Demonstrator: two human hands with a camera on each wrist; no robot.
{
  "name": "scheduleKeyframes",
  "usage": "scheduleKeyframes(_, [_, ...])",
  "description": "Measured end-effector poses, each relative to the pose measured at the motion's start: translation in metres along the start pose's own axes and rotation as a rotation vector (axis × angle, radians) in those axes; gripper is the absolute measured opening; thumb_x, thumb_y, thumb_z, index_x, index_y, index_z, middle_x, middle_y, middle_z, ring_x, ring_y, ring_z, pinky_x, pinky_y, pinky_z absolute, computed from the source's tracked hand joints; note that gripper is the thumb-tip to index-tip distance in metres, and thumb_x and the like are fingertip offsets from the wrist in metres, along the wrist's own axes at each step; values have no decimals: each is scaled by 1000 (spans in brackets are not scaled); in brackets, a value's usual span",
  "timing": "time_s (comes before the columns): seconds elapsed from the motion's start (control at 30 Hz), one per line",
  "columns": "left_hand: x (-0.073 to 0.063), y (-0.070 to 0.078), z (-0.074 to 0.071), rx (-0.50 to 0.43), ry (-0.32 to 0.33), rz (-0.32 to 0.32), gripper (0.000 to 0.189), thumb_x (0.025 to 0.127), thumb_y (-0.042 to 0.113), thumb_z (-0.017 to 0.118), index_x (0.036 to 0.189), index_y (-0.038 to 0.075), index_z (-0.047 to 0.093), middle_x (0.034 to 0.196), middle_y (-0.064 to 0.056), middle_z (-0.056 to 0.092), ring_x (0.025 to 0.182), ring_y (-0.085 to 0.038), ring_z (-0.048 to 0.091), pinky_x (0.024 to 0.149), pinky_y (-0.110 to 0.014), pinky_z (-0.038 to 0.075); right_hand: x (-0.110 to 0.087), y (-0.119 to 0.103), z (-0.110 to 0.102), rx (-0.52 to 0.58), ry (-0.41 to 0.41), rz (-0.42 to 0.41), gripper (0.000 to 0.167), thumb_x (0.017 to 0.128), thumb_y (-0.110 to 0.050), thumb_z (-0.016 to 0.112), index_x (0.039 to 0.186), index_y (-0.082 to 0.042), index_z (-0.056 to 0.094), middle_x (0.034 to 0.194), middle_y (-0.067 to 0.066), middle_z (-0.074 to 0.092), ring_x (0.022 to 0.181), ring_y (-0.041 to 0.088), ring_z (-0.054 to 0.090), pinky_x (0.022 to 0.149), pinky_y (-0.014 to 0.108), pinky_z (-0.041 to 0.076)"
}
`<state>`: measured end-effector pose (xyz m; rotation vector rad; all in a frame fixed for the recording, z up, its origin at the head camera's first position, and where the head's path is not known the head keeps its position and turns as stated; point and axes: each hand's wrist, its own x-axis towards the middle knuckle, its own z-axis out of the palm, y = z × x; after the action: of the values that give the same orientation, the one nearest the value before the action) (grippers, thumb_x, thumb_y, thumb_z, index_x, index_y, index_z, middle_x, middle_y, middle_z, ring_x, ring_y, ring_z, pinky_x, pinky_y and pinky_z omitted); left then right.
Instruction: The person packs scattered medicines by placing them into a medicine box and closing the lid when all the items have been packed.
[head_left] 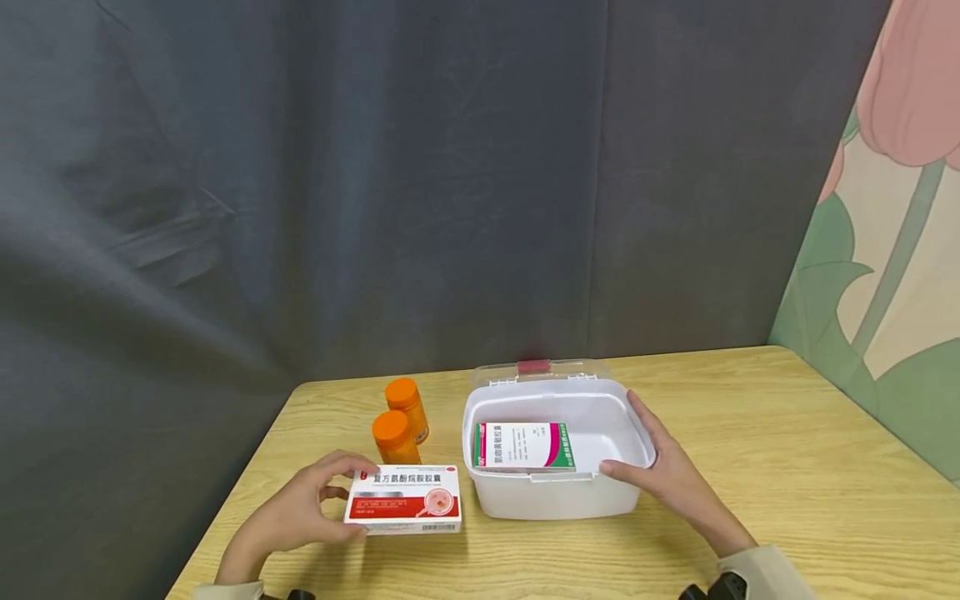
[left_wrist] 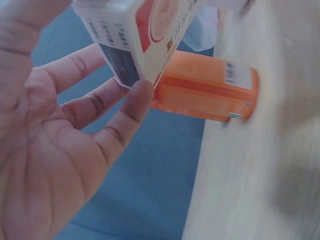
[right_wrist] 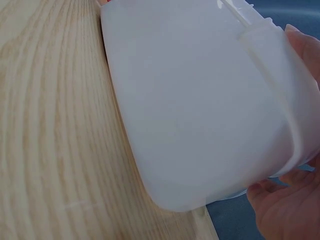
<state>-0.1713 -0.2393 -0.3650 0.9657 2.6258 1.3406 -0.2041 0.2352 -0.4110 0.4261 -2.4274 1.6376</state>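
In my left hand is a white and red medicine box, gripped at its left end between thumb and fingers. The left wrist view shows the same medicine box raised off the table, with the orange bottle behind it. My right hand holds the right wall of a white plastic bin, thumb at the front rim and fingers along the side. Inside the bin, at its left, lies a green, white and magenta medicine box. The right wrist view shows the bin's smooth outer wall.
Two orange bottles with orange caps stand left of the bin, the nearer one just behind the held box and the farther one behind that. A clear lid with a red latch lies folded back behind the bin. A dark curtain borders the wooden table.
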Motion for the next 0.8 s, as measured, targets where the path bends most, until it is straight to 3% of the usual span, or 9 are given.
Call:
scheduleKeyframes(0.3, [6,12,-13,7,39,17,52,75,14,85,121,12,59,124,-9,54,105,-19,52,82,-31,53,0,-1,0,1,-3,9,105,80,-15,81,156,-7,10,152,29,22,120,48,45,91,56,47])
scheduleKeyframes(0.8, [29,22,-7,-17,186,57,57,71,6,86,121,11,62,122,-5,56,107,-25,52,83,-31,54,0,-3,-1,9,-13,15,104,80,-15,81,156,-8,10,153,29,21,121,47,45,92,55,46])
